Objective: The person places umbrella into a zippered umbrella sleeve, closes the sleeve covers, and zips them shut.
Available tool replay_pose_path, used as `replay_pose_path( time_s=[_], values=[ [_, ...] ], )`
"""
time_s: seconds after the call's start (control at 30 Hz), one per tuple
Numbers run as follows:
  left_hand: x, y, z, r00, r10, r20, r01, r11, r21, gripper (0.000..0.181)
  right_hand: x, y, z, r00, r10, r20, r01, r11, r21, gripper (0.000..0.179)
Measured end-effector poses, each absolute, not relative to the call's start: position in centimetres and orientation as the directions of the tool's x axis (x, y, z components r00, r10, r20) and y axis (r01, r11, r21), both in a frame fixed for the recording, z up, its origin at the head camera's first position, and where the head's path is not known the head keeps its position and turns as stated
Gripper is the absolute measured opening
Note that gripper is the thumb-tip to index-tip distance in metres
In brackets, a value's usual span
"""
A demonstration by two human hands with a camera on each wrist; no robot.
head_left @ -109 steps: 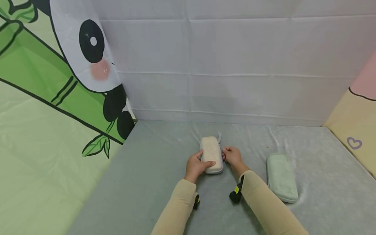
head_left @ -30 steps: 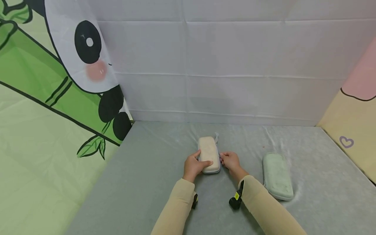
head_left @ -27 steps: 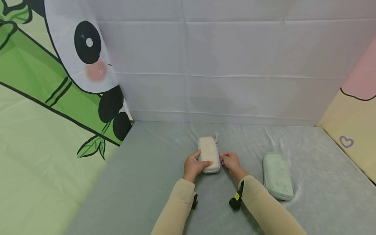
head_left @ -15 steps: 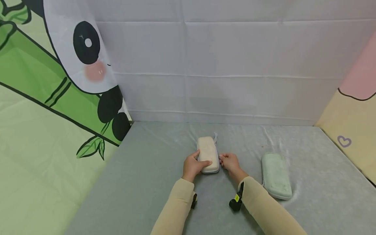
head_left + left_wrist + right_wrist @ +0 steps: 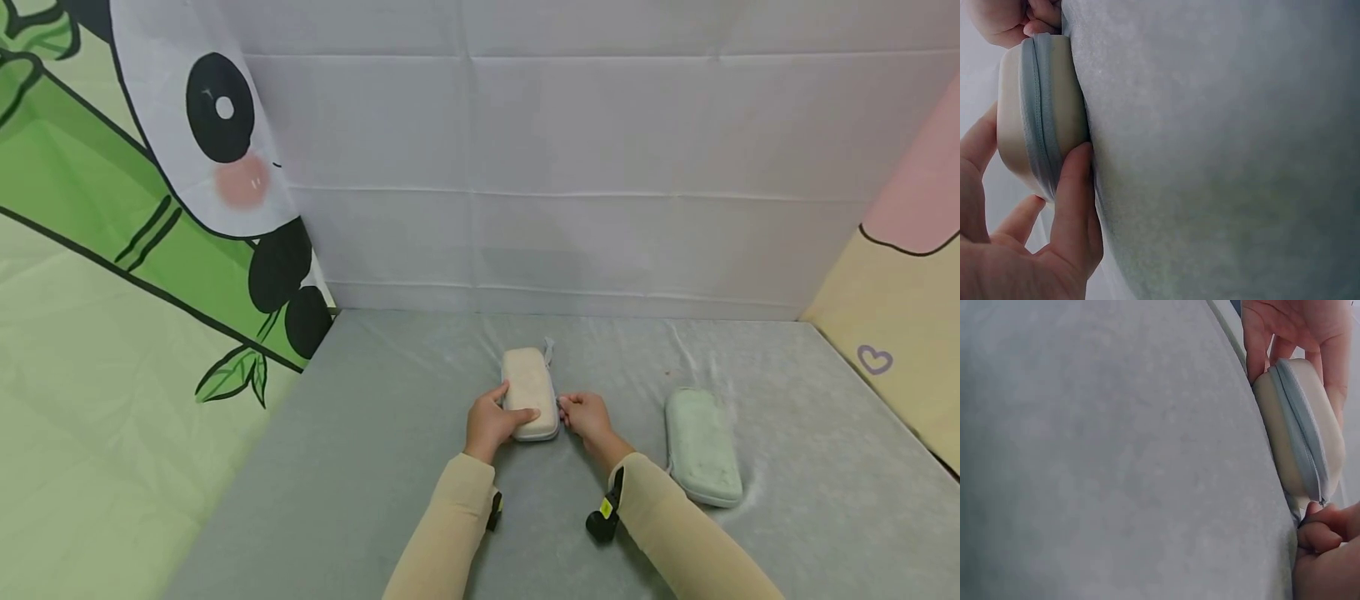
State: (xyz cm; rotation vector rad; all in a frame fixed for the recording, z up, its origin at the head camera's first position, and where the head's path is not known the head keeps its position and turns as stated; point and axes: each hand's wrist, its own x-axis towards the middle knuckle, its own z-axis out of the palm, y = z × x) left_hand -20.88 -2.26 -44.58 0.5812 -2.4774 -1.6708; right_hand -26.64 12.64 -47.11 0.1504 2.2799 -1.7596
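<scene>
A beige zip case (image 5: 527, 379) with a grey zip band lies on the grey cloth. My left hand (image 5: 486, 425) grips its near left part, thumb over the top and fingers along the side. At the right side of the case, my right hand (image 5: 588, 417) has its fingers curled and pinches the zipper pull (image 5: 1324, 502), which those fingers mostly hide. The zip band (image 5: 1040, 112) looks closed along the end seen in the left wrist view. A small grey strap (image 5: 549, 350) sticks out at the far right corner.
A pale green zip case (image 5: 703, 448) lies to the right, close to my right forearm. Behind the grey cloth surface (image 5: 390, 467) hangs a white sheet (image 5: 570, 167). Printed cloths stand at the left (image 5: 112, 333) and right.
My right hand has slid slightly nearer to me along the case's right side. The left hand keeps its grip. The whole head view has shifted a little.
</scene>
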Motion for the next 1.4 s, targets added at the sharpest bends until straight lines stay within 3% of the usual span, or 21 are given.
replay_pose_path(
  time_s=[1.4],
  values=[
    [-20.8, -2.4, -44.5, -0.924, -0.358, -0.132, -0.254, 0.318, 0.913, 0.077, -25.3, 13.0, -47.3, -0.967, -0.095, -0.237, 0.207, 0.255, -0.945, 0.019]
  ],
)
